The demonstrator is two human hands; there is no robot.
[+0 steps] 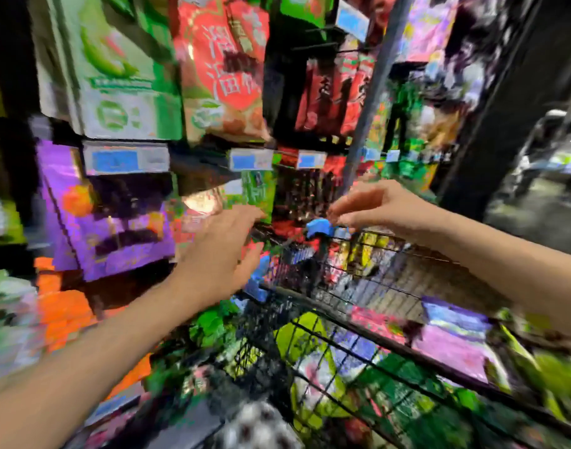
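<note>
A shopper's left hand (225, 251), fingers spread wide, reaches for a green packet (258, 192) hanging low on a snack shelf. The right hand (374, 205), loosely curled and holding nothing, hovers over a laden wire trolley (387, 283). The packet looks light, soft and slick, best pinched by its sides. A price tag (250, 159), dark red packets (305, 192) and the trolley's rim crowd it.

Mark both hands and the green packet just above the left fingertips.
left hand (219, 251), head view, back of the hand.
right hand (378, 205), head view, back of the hand.
green packet (259, 192), head view, front face.
</note>
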